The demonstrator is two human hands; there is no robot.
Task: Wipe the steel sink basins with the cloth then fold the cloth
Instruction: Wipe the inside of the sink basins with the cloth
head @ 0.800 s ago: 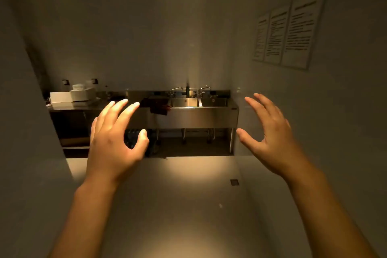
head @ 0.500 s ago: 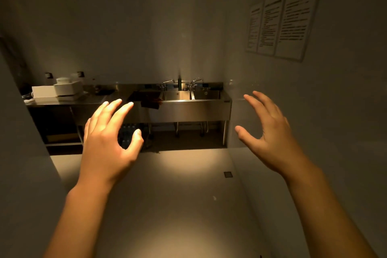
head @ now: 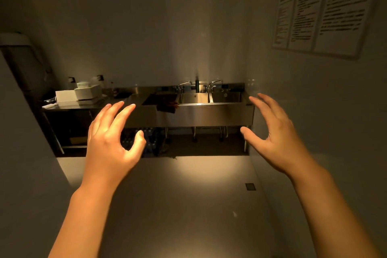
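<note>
A steel sink unit (head: 209, 114) stands against the far wall of a dim narrow room, with several basins (head: 195, 98) side by side and taps (head: 214, 85) behind them. A dark reddish cloth (head: 166, 106) hangs over the front rim of the leftmost basin. My left hand (head: 111, 142) and my right hand (head: 274, 132) are both raised in front of me, fingers spread, holding nothing, well short of the sink.
White boxes (head: 80, 95) sit on a steel counter (head: 69, 108) left of the sink. Posted notices (head: 320, 12) hang on the right wall. Dark items (head: 144, 140) lie under the sink. A floor drain (head: 250, 186) is on the right. Walls close in on both sides.
The sink unit looks larger and nearer, and the view has shifted up the room. Both hands keep the same raised, spread pose.
</note>
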